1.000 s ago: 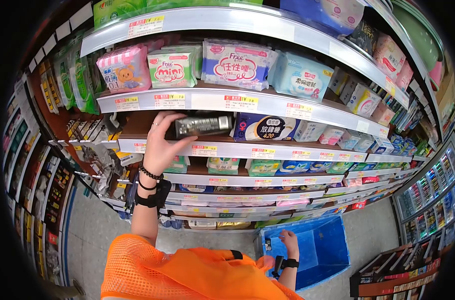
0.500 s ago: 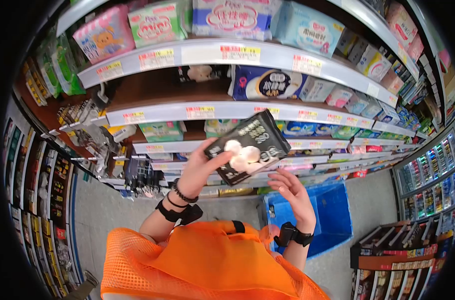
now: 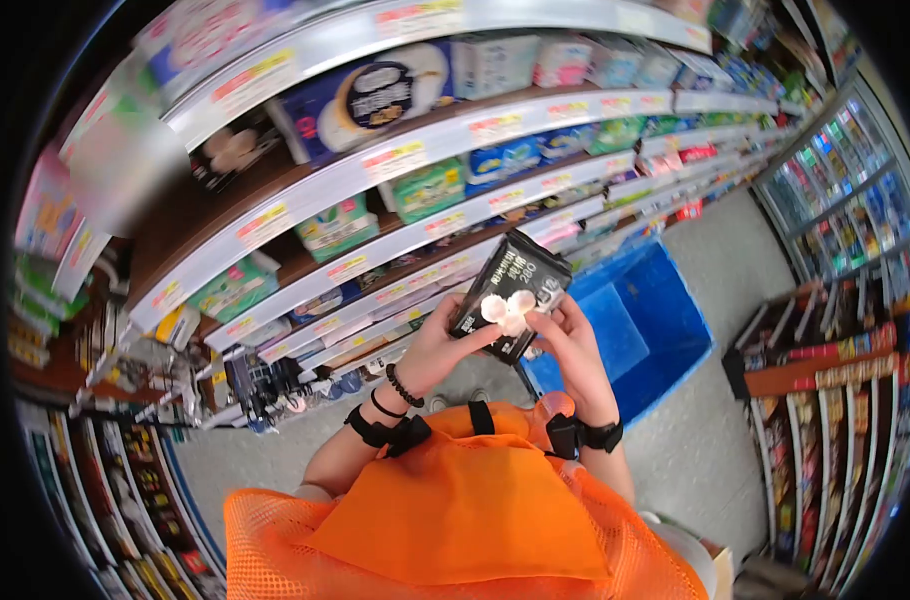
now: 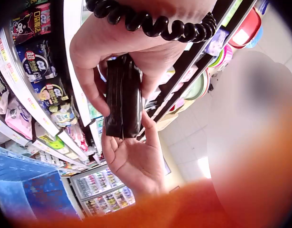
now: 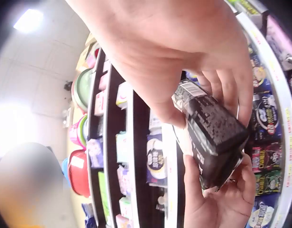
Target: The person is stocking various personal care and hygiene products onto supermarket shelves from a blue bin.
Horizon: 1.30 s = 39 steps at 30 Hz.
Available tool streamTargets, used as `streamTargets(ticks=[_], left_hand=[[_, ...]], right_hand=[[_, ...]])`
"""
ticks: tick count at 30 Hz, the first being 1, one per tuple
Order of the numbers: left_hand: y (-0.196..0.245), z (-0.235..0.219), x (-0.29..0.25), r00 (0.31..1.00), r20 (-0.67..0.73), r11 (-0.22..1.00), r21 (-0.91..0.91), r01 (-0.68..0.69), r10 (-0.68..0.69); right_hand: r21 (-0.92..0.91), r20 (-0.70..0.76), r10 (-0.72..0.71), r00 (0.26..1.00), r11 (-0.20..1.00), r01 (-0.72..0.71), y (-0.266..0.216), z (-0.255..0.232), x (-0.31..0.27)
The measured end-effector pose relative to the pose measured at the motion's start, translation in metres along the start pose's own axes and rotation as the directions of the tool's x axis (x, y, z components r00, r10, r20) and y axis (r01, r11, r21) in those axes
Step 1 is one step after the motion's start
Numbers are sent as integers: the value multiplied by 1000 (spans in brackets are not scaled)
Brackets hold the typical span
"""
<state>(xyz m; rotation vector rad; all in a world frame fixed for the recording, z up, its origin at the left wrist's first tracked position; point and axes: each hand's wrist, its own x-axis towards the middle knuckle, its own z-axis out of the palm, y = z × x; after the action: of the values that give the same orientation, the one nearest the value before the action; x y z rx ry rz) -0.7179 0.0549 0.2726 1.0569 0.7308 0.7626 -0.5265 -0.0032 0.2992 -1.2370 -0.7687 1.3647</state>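
Note:
A black pack of sanitary pads (image 3: 510, 265) with white cotton flowers and "280" on its front is held up before the chest, front face toward the head camera. My left hand (image 3: 437, 348) grips its left end, thumb lying across the front. On the opposite end my right hand (image 3: 578, 362) pinches it, thumb on the face near the flowers. In the left wrist view the pack's dark folded side (image 4: 123, 97) shows between thumb and fingers. From the right wrist, a barcode and small print appear on the pack's edge (image 5: 214, 121).
A blue crate (image 3: 687, 345) stands on the floor at the right, just beyond my right hand. Shelves of pad packs run along the front, with a similar black pack (image 3: 237, 150) and a navy pack (image 3: 375, 95) on one. Lower shelving (image 3: 815, 365) and a drinks cooler (image 3: 837, 165) stand farther right.
My left hand took the black pack off the shelf and brought it down to the chest. The right hand rose from over the crate and took hold too. The view turned right.

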Motion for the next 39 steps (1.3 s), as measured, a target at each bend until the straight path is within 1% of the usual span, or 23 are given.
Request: streamTargets(ticks=[2, 4, 5, 6, 8, 9, 10, 12, 14, 16, 17, 19, 20, 22, 23, 28, 30, 31, 32, 34, 35, 38, 39], left_hand=[[-26, -7, 22, 993, 107, 995, 97, 32, -42], [-61, -15, 42, 976, 198, 868, 497, -18, -93], [-74, -12, 51, 966, 201, 786, 618, 4, -163], [-92, -13, 61, 954, 233, 780, 626, 3, -190], [-131, -14, 79, 883, 451, 431, 828, -358, -131], [-142, -7, 83, 875, 436, 339, 872, -354, -209], [-154, -2, 86, 868, 445, 340, 869, -359, -221], [-177, 4, 93, 821, 525, 109, 851, -514, -226], [-201, 7, 94, 808, 516, 94, 854, -512, -283], [-221, 7, 91, 827, 459, 114, 887, -448, -325], [-229, 8, 90, 848, 433, 138, 901, -411, -306], [-229, 14, 90, 874, 404, 181, 913, -366, -269], [-230, 15, 89, 901, 373, 225, 919, -325, -221], [-234, 17, 90, 909, 373, 232, 916, -328, -187], [-232, 19, 91, 913, 355, 249, 920, -302, -203], [-220, 32, 94, 925, 306, 281, 929, -239, -224], [-219, 33, 95, 928, 294, 275, 934, -228, -228], [-220, 33, 93, 928, 296, 273, 934, -231, -225], [-222, 33, 94, 929, 302, 273, 932, -240, -213], [-222, 34, 92, 931, 293, 270, 935, -231, -216], [-221, 35, 90, 932, 287, 269, 937, -225, -222], [-221, 30, 90, 926, 314, 298, 922, -246, -210], [-221, 27, 92, 931, 311, 294, 923, -248, -192]], right_hand=[[21, -123, 35, 992, 999, -32, 14, -25, 11], [73, -344, 79, 936, 996, -57, 29, -58, 20], [94, -417, 62, 907, 995, -25, 47, -82, 28], [114, -453, 71, 889, 993, -21, 58, -102, 30], [271, -580, 228, 782, 959, -78, 77, -143, 33], [332, -585, 274, 763, 940, -83, 100, -170, 36], [341, -594, 282, 754, 937, -82, 122, -195, 40], [469, -557, 472, 683, 858, -210, 163, -235, 52], [537, -545, 588, 597, 792, -290, 219, -269, 73], [504, -582, 614, 534, 787, -356, 261, -286, 96], [512, -577, 623, 528, 780, -361, 281, -293, 112], [417, -710, 571, 411, 813, -407, 327, -306, 143], [427, -704, 584, 404, 803, -416, 358, -319, 156], [245, -741, 420, 523, 896, -371, 418, -344, 184], [182, -786, 401, 471, 877, -445, 439, -350, 195], [190, -810, 387, 441, 884, -428, 465, -347, 223], [327, -642, 488, 592, 872, -364, 465, -347, 229], [234, -743, 477, 469, 842, -486, 454, -334, 235], [230, -742, 475, 473, 843, -486, 440, -327, 237], [169, -653, 414, 634, 896, -411, 412, -314, 235], [114, -612, 448, 652, 865, -488, 411, -311, 237], [-19, -598, 334, 729, 903, -429, 462, -314, 240], [-243, -541, 238, 806, 874, -421, 466, -318, 241]])
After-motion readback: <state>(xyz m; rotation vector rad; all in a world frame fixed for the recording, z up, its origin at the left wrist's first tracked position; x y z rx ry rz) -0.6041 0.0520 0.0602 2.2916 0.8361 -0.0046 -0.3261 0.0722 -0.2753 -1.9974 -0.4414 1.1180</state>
